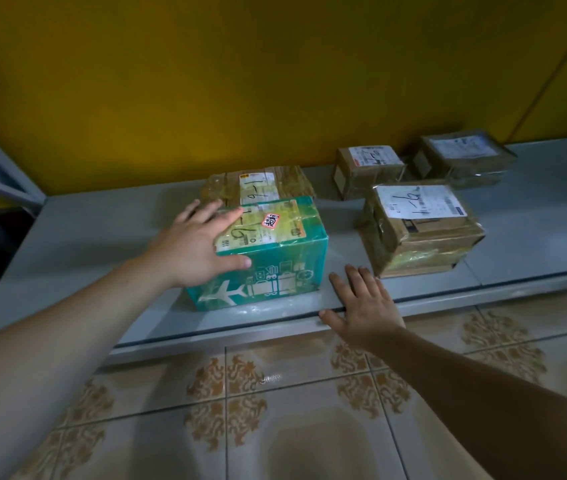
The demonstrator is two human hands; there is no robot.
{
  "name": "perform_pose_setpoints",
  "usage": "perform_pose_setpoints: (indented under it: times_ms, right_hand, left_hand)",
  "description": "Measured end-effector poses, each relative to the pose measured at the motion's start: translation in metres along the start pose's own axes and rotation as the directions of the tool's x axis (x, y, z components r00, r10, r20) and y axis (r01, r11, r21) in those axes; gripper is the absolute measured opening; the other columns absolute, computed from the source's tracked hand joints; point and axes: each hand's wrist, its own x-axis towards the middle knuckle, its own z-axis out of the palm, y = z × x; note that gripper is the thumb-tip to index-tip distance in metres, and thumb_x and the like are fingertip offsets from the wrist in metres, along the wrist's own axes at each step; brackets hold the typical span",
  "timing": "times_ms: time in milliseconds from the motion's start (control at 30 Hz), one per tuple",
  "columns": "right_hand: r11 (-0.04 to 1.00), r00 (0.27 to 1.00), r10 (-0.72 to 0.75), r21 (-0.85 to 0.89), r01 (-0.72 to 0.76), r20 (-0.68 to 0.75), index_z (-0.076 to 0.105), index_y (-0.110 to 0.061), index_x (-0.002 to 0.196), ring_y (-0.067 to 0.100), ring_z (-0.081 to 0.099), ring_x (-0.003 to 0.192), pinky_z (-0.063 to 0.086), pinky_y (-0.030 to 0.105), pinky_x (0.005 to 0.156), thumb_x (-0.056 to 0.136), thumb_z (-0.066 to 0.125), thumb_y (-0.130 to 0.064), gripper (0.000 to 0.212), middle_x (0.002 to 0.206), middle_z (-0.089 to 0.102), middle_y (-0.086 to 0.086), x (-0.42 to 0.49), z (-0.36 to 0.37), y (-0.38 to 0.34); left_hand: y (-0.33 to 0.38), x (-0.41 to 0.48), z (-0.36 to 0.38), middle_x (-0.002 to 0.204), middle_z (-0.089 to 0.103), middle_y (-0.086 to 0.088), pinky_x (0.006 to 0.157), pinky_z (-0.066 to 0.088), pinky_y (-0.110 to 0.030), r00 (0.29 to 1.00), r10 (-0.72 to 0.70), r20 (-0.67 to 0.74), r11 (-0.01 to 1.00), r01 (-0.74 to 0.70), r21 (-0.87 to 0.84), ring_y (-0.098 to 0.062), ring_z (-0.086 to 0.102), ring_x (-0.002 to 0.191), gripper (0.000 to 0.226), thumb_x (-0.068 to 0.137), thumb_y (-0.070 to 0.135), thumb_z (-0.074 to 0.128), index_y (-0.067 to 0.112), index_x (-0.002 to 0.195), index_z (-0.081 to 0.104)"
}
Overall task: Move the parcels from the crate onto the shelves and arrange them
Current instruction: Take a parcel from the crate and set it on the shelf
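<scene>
The grey shelf [102, 237] carries the green parcel [285, 268] near its front edge, with a brown parcel [261, 183] touching behind it. My left hand [199, 244] lies flat on the green parcel, fingers spread; my right hand [365, 306] rests flat on the shelf's edge, fingers straight

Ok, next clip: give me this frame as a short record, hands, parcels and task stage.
setting: low grey shelf against a yellow wall, tiled floor
left hand: spread on the teal box, fingers on its top, thumb on its front face
right hand: flat on the shelf's front edge, holding nothing
parcels on shelf: five; teal box, taped brown box right behind it, labelled brown box to its right, small brown box and dark wrapped box further back
stage: teal box sits on the shelf, likely being positioned
</scene>
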Motion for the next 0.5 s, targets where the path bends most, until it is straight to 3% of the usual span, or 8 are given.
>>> perform_pose_setpoints:
  times_ms: [267,400,467,500]
  right_hand:
    - [0.998,0.996,-0.020,-0.064,0.015,-0.086,-0.006,-0.028,0.158,0.027,-0.011,0.153,-0.013,0.038,0.115,0.082,-0.001,-0.078,0.091,0.167,-0.009,0.006,0.002,0.008,0.002]
    - [0.997,0.996,-0.027,-0.070,0.020,-0.087,-0.004,-0.028,0.159,0.027,-0.009,0.153,-0.013,0.038,0.115,0.074,-0.011,-0.082,0.100,0.167,-0.007,0.007,0.003,0.009,0.002]
    - [0.997,0.995,-0.015,-0.075,0.008,-0.099,0.008,-0.027,0.159,0.030,0.002,0.154,-0.005,0.040,0.118,0.083,-0.002,-0.080,0.093,0.167,0.005,0.009,0.003,0.009,0.002]
    - [0.997,0.994,-0.008,-0.077,0.000,-0.113,0.023,-0.025,0.157,0.033,0.018,0.151,0.004,0.042,0.119,0.088,0.004,-0.077,0.089,0.164,0.020,0.012,0.003,0.010,0.002]
  left_hand:
    - [0.009,0.012,-0.011,0.162,-0.003,0.009,0.117,0.012,-0.059,0.997,0.035,0.071,0.999,-0.035,-0.004,-0.024,-0.002,0.149,0.108,0.051,0.098,0.017,0.052,0.147,-0.004]
    - [0.005,0.030,-0.038,0.161,0.009,0.008,0.117,0.018,-0.053,0.999,-0.027,0.040,0.977,0.035,-0.211,-0.024,0.013,0.148,0.094,0.062,0.088,0.019,0.051,0.148,0.011]
    - [0.000,0.050,-0.046,0.161,0.014,0.007,0.116,0.021,-0.053,0.997,-0.068,0.029,0.954,0.073,-0.291,-0.026,0.018,0.146,0.090,0.065,0.082,0.023,0.048,0.148,0.018]
    - [-0.003,0.060,-0.048,0.161,0.016,0.006,0.115,0.022,-0.051,0.997,-0.076,0.028,0.945,0.081,-0.316,-0.026,0.019,0.146,0.087,0.069,0.080,0.025,0.046,0.149,0.021]
